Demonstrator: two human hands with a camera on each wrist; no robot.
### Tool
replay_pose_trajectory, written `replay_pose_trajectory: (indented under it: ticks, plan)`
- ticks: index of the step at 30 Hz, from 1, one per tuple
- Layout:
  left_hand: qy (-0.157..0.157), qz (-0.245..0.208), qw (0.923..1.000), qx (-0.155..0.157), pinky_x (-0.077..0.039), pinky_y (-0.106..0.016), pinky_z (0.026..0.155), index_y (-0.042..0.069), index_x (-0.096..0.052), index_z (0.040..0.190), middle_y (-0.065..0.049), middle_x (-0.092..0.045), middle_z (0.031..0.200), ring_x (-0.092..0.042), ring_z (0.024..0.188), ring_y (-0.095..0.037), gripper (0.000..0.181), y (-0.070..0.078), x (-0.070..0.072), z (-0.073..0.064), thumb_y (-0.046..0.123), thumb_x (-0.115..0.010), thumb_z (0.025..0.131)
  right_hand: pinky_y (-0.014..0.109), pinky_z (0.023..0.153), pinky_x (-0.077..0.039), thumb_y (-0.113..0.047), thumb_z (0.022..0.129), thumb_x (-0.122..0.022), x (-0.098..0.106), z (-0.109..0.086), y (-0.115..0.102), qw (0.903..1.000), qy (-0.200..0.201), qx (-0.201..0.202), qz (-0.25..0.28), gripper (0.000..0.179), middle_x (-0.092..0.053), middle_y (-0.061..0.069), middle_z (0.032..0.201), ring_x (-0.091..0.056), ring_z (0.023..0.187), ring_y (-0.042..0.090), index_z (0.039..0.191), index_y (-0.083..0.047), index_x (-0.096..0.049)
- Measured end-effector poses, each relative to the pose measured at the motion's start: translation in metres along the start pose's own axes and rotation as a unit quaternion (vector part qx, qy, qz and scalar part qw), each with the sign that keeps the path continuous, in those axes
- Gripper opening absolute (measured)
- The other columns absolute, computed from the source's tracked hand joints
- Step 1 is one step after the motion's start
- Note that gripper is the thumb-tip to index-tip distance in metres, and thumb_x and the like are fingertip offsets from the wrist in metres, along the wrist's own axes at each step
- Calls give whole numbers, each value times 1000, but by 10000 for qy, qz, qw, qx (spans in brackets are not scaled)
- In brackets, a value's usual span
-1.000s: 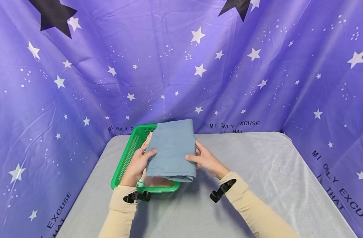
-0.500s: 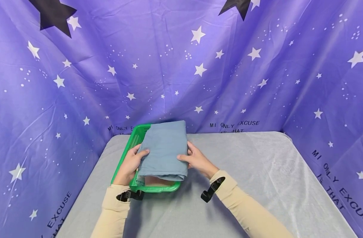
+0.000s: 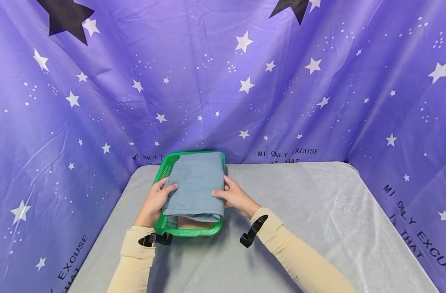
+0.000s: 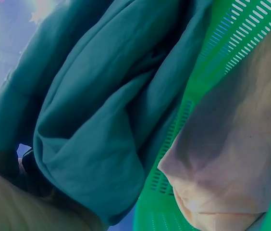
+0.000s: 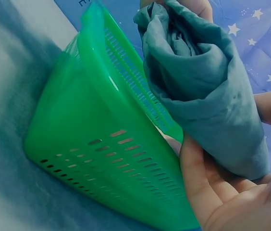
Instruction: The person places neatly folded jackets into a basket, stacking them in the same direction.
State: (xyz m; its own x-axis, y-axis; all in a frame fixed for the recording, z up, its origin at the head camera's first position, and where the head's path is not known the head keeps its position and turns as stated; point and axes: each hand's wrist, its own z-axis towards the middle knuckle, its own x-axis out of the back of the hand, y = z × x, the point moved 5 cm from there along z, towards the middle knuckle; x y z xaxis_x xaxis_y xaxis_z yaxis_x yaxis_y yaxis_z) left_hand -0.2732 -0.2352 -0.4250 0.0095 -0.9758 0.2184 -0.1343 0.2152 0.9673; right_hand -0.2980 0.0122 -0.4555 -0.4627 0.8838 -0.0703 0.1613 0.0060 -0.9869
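Note:
A folded blue-grey cloth garment (image 3: 195, 185) is held flat between both hands, over the green basket (image 3: 189, 233). My left hand (image 3: 155, 202) grips its left edge, thumb on top. On the opposite edge my right hand (image 3: 239, 198) pinches it, thumb above and fingers beneath. In the right wrist view the cloth (image 5: 207, 91) shows its rolled layers at the near end, with the fingers (image 5: 198, 178) under it. Inside the basket lies a folded pale peach cloth (image 4: 227, 139), seen in the left wrist view beside the blue-grey folds.
The basket, with slotted walls (image 5: 102, 159), stands on the left half of a table with a grey cover (image 3: 299, 211). A purple curtain with stars (image 3: 223, 81) hangs behind and along both sides. Each wrist wears a black camera strap (image 3: 259, 226).
Both hands have carried the folded garment left and slightly lower, so it now covers more of the basket. The basket stays in place, and both hands keep their hold.

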Motion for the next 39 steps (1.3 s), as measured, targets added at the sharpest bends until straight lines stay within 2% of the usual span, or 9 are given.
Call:
replay_pose_trajectory:
  ticks: [5, 14, 21, 25, 29, 31, 33, 36, 39]
  plan:
    - [-15, 66, 10000, 22, -56, -26, 81, 4, -44, 152, -16, -60, 131, -65, 96, -9, 50, 1, 2, -1, 21, -54, 106, 50, 94, -59, -23, 96, -70, 0, 2, 1, 9998, 67, -182, -39, 91, -41, 24, 159, -58, 131, 37, 166, -18, -12]
    - [22, 33, 9999, 138, -57, -24, 80, 3, -42, 153, -13, -62, 128, -65, 94, -7, 52, -3, 5, 5, 21, -55, 106, 40, 80, -62, -20, 95, -70, -2, 6, 1, 9995, 200, -246, 0, 89, -57, 23, 145, -69, 101, 23, 166, -18, -15]
    - [48, 62, 9998, 195, -56, -23, 81, 4, -43, 153, -12, -62, 128, -65, 93, -7, 51, -5, 4, 12, 21, -55, 106, 40, 80, -62, -22, 96, -69, 0, 2, 2, 9988, 312, -373, -105, 93, -50, 28, 150, -71, 97, 23, 166, -13, -9]
    - [14, 147, 9997, 183, -55, -24, 82, 4, -44, 152, -15, -60, 131, -64, 95, -9, 51, -5, 5, 15, 21, -55, 106, 39, 81, -62, -21, 96, -68, 0, 0, 3, 9987, 272, -410, -147, 94, -47, 29, 153, -70, 87, 21, 166, -11, -7]
    - [-30, 287, 9994, 199, -55, -27, 84, 4, -42, 154, -20, -57, 138, -64, 101, -13, 53, -6, 7, 17, 23, -55, 106, 40, 80, -62, -19, 95, -69, -1, -3, 3, 9989, 231, -316, -270, 93, -57, 23, 133, -69, 81, 20, 165, -8, -9]
    - [-27, 368, 9991, 227, -55, -28, 85, 4, -42, 154, -22, -57, 140, -64, 103, -15, 53, -8, 8, 18, 23, -55, 106, 39, 80, -63, -17, 95, -70, -2, -5, 3, 9987, 231, -249, -369, 92, -54, 16, 115, -69, 83, 19, 165, -7, -11]
    - [-17, 479, 9985, 253, -56, -30, 86, 3, -41, 154, -23, -57, 141, -65, 105, -18, 54, -10, 9, 19, 23, -55, 106, 39, 79, -63, -16, 95, -71, -3, -7, 2, 9981, 244, -214, -515, 90, -47, 11, 109, -70, 83, 19, 165, -7, -14]
    - [-52, 608, 9976, 317, -56, -38, 95, 1, -36, 157, -25, -54, 144, -65, 114, -29, 58, -13, 10, 20, 22, -53, 106, 41, 83, -63, -15, 95, -71, -5, -11, 2, 9962, 221, -168, -822, 85, -46, 16, 118, -72, 82, 22, 164, -8, -20]
    - [-157, 724, 9965, 391, -46, -52, 112, -2, -25, 160, -28, -39, 157, -50, 137, -41, 64, -16, 11, 19, 20, -52, 106, 48, 95, -58, -18, 96, -71, -6, -17, 0, 9926, 222, -144, -1182, 81, -43, 25, 143, -74, 83, 26, 162, -9, -26]
